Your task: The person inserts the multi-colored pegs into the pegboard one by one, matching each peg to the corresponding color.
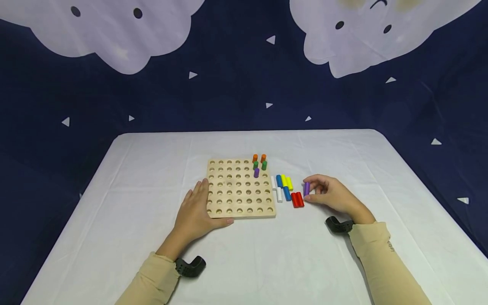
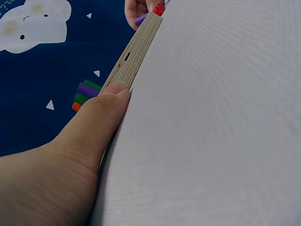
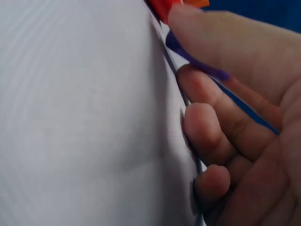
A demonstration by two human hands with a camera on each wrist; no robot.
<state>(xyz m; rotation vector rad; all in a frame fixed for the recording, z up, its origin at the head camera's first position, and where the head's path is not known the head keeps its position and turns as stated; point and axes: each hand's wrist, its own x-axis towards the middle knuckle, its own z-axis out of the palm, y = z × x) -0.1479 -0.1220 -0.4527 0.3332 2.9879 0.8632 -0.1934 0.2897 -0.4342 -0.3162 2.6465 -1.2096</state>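
Observation:
My left hand (image 1: 194, 214) rests at the near left corner of a wooden pegboard (image 1: 225, 188), fingers straight along its left side. Its thumb lies along the front edge, which the left wrist view shows close up. Two orange pegs (image 1: 263, 158), two green pegs (image 1: 264, 165) and one purple peg (image 1: 256, 173) stand in holes at the board's far right. To the right of the board, my right hand (image 1: 331, 195) pinches another purple peg (image 1: 306, 189) between thumb and fingers, low over the table; the thumb partly covers this peg in the right wrist view.
Between board and right hand lie loose pegs: two red pegs (image 1: 298, 200), two yellow pegs (image 1: 286, 182), two blue pegs (image 1: 283, 187) and two white pegs (image 1: 279, 194). A white cloth covers the table (image 1: 160, 169). Behind it hangs a dark blue curtain (image 1: 228, 101) with clouds.

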